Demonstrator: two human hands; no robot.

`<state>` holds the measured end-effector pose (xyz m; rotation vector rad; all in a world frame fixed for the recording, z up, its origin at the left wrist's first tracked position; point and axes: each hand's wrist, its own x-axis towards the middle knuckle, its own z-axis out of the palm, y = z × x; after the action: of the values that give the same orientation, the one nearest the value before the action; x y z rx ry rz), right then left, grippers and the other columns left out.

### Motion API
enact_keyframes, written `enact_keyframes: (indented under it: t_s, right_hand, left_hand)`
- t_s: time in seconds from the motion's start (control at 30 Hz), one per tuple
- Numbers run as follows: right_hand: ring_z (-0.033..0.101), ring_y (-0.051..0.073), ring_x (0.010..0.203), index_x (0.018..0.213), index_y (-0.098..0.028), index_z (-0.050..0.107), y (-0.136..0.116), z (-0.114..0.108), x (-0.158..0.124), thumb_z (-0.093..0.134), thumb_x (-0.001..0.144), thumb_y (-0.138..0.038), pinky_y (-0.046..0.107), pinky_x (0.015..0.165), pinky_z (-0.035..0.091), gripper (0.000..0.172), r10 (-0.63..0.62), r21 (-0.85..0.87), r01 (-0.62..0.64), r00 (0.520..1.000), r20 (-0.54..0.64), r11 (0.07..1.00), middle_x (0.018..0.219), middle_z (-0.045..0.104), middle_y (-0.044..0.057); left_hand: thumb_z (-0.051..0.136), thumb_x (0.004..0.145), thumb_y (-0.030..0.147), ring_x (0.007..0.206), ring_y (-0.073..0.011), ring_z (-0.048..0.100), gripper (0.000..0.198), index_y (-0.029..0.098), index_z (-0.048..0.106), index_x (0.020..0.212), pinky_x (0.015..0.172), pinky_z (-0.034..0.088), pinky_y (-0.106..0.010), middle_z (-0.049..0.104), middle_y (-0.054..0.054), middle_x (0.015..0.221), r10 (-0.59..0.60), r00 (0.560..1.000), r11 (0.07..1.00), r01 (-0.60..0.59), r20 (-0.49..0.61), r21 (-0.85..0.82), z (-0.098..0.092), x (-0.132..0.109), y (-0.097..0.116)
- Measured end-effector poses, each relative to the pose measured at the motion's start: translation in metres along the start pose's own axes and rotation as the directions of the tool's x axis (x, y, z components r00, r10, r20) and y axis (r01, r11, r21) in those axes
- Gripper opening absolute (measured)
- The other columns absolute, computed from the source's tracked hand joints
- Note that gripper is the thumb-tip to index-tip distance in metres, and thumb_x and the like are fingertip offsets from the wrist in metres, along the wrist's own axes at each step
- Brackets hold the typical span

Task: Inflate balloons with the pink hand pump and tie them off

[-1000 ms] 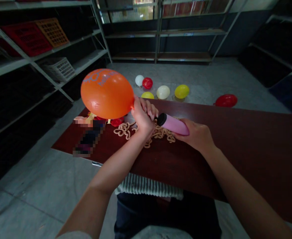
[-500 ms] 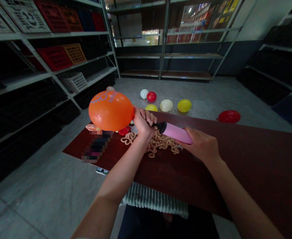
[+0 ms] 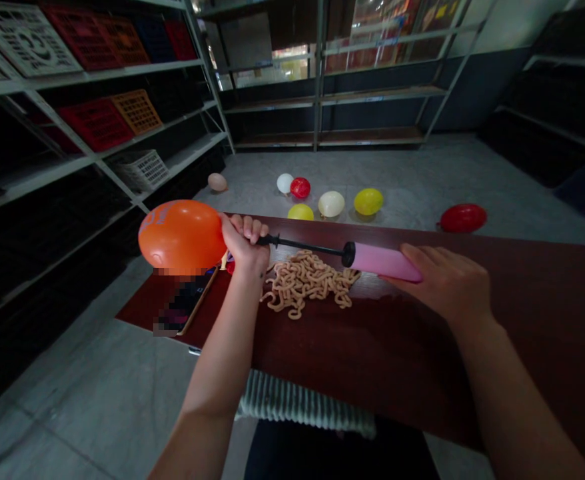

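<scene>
An inflated orange balloon [image 3: 182, 237] with purple print sits at the left, its neck in my left hand [image 3: 245, 247]. That hand is closed around the neck and the black end of a hand balloon pump [image 3: 385, 261]. My right hand [image 3: 447, 280] is wrapped round the pump's pink barrel. Between the hands the pump's thin black rod [image 3: 310, 247] is drawn far out. Below the rod, a heap of tan, curled, cord-like pieces [image 3: 307, 280] lies on the table. Where the balloon meets the pump is hidden by my fingers.
The dark red-brown table [image 3: 352, 353] carries a phone-like device [image 3: 192, 303] at its left, partly blurred out. Several balloons lie on the floor beyond, among them a yellow balloon [image 3: 368, 201] and a red balloon [image 3: 463, 218]. Shelves with crates [image 3: 95, 123] stand at the left.
My hands have moved apart, the left one leftward with the orange balloon and the right one rightward with the barrel. The pump's rod, mostly inside before, now shows at length.
</scene>
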<state>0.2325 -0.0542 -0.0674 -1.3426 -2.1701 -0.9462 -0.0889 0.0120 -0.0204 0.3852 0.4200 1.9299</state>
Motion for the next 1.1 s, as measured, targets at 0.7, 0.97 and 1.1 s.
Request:
enact_keyframes:
  t_s: [0.7, 0.97, 1.1]
  right_hand:
    - [0.063, 0.019, 0.063, 0.104, -0.021, 0.067, -0.047, -0.006, 0.009, 0.059, 0.081, -0.061, 0.030, 0.058, 0.034, 0.048, 0.140, 0.241, -0.182, 0.973, 0.181, 0.953, 0.082, 0.073, 0.005]
    - [0.068, 0.023, 0.074, 0.115, -0.023, 0.066, -0.065, 0.001, 0.014, 0.060, 0.079, -0.063, 0.030, 0.058, 0.037, 0.054, 0.193, 0.307, -0.276, 0.942, 0.275, 0.911, 0.096, 0.075, 0.006]
    - [0.068, 0.023, 0.076, 0.112, -0.026, 0.066, -0.065, 0.000, 0.018, 0.058, 0.080, -0.066, 0.031, 0.059, 0.038, 0.053, 0.190, 0.335, -0.290, 0.935, 0.301, 0.897, 0.095, 0.075, 0.005]
  left_hand:
    - [0.033, 0.102, 0.031, 0.031, -0.0047, 0.018, 0.053, 0.019, 0.017, 0.053, 0.037, 0.023, -0.021, 0.018, 0.007, 0.041, -0.087, 0.996, 0.989, 0.087, -0.006, 0.116, 0.016, -0.032, -0.034]
    - [0.034, 0.102, 0.035, 0.030, -0.0055, 0.021, 0.054, 0.019, 0.023, 0.052, 0.037, 0.024, -0.022, 0.022, 0.007, 0.040, -0.118, 0.992, 0.989, 0.120, -0.034, 0.087, 0.015, -0.044, -0.057]
    - [0.034, 0.102, 0.039, 0.030, -0.0060, 0.022, 0.056, 0.019, 0.024, 0.051, 0.036, 0.023, -0.023, 0.023, 0.007, 0.039, -0.105, 0.994, 0.992, 0.107, -0.036, 0.065, 0.014, -0.038, -0.056]
